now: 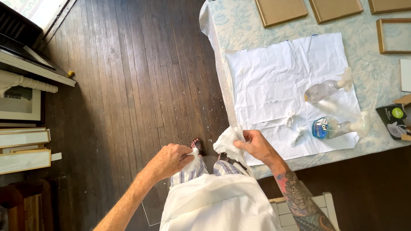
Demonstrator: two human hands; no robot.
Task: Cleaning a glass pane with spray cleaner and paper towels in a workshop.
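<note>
Status of work. The left hand (171, 160) is clenched on a small wad of white paper (193, 155), pressed against the near top edge of a clear glass pane (192, 205) that stands on edge in front of the person's legs. The right hand (256, 143) pinches a second crumpled white paper towel (226, 143) at the pane's other top corner. Both grips are closed on paper, and each also appears to steady the pane. The pane's lower outline shows faintly against the floor; whether its surface is clean cannot be told.

Judged from the layout, wiping of this pane is in hand and not complete. Three used paper wads (291, 117) lie on the white paper sheet (274, 77), which suggests some wiping is already done. Several gold picture frames (280, 10) lie empty on the desk (385, 81) beyond the right grip, so fitting glass into them appears to be left.

Surroundings. To the right of the right grip, two clear spray bottles lie on their sides on the sheet: one with a blue label (338, 127), one plain (327, 89). A dark carton (396, 122) sits at the desk's far edge. Framed pictures (23, 149) lean well to the left of the left grip. A white chair (314, 211) stands just beside the right forearm.

Obstructions. The desk edge lies close to the right grip, and the chair limits room below it. White flecks litter the dark wooden floor (128, 85).
</note>
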